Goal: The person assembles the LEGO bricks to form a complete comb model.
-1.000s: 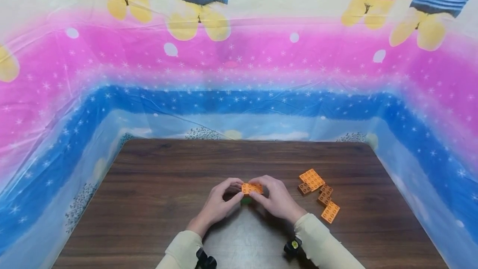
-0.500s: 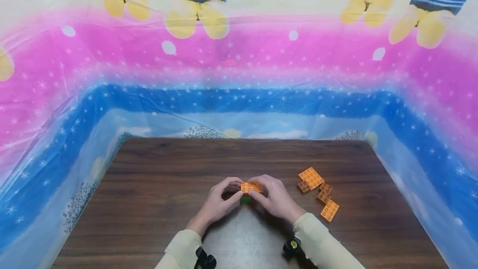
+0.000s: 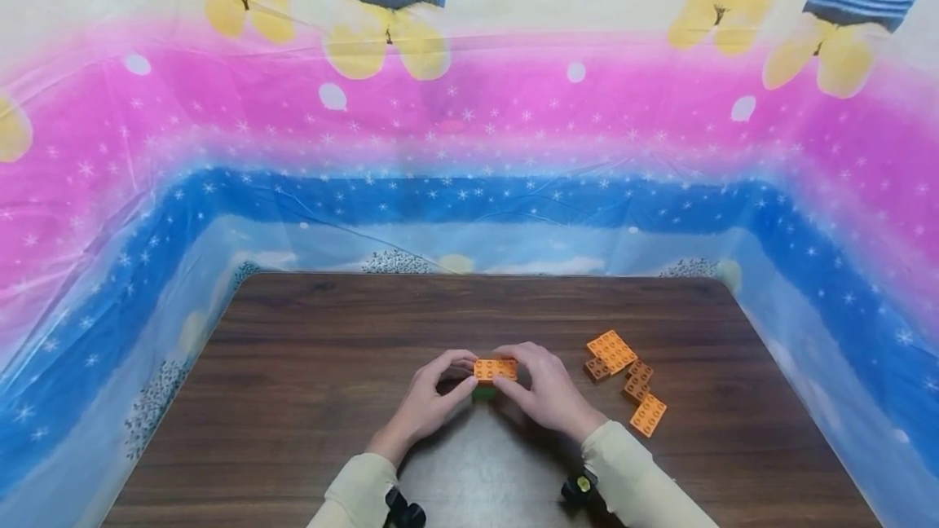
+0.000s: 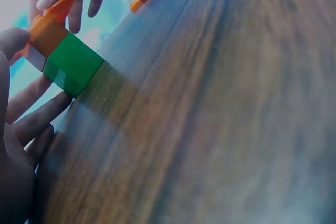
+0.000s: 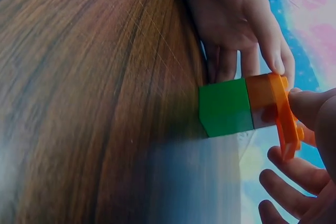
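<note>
A small toy-brick stack stands on the table: a green block (image 3: 484,392) at the bottom, a brown brick (image 5: 261,95) above it, and an orange studded plate (image 3: 495,367) on top. The plate juts out past the brown brick on the right. My left hand (image 3: 429,396) holds the stack's left side, its thumb at the brown brick and lower fingers near the green block in the left wrist view. With thumb and fingers, my right hand (image 3: 546,391) pinches the plate's overhanging right end. Its lower fingers spread beneath, apart from the green block.
To the right lie loose bricks: a larger orange plate (image 3: 613,350), a small brown brick (image 3: 597,370), brown studded bricks (image 3: 638,381) and another orange plate (image 3: 649,415). The dark wooden table (image 3: 330,332) is bordered by a printed cloth (image 3: 455,194).
My right hand has shifted slightly to the right along the orange plate, so more of its studs show. The left hand and the stack keep their place.
</note>
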Available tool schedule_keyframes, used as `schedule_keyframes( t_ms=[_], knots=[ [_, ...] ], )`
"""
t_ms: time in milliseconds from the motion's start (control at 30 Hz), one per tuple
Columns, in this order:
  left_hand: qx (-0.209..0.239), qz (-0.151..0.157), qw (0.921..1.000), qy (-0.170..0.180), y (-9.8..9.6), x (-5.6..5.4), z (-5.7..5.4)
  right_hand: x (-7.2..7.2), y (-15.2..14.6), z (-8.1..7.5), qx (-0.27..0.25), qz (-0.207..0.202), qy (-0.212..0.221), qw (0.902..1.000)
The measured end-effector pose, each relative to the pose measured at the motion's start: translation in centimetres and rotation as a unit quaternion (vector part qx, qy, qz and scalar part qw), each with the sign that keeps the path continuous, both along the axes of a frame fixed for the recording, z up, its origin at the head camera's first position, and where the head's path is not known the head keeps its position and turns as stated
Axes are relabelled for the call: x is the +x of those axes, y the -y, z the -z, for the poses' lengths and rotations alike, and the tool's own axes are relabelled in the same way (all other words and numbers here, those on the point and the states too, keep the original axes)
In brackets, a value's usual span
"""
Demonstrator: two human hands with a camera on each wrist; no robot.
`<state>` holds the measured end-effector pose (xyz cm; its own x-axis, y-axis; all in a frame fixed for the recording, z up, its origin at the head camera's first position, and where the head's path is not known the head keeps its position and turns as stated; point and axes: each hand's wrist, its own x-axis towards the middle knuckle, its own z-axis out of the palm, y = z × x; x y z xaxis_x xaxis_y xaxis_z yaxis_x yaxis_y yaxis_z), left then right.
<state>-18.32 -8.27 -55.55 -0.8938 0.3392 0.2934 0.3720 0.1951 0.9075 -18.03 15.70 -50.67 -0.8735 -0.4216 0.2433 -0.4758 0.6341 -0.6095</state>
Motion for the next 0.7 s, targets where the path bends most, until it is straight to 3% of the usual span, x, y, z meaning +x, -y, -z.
schedule_keyframes(
  t_ms=[700],
  knots=[
    [-0.008,-0.008,0.9997,0.024,0.1,0.2,-0.2,0.8,-5.4,0.5,0.004,0.093,-0.047,0.9945]
  ],
)
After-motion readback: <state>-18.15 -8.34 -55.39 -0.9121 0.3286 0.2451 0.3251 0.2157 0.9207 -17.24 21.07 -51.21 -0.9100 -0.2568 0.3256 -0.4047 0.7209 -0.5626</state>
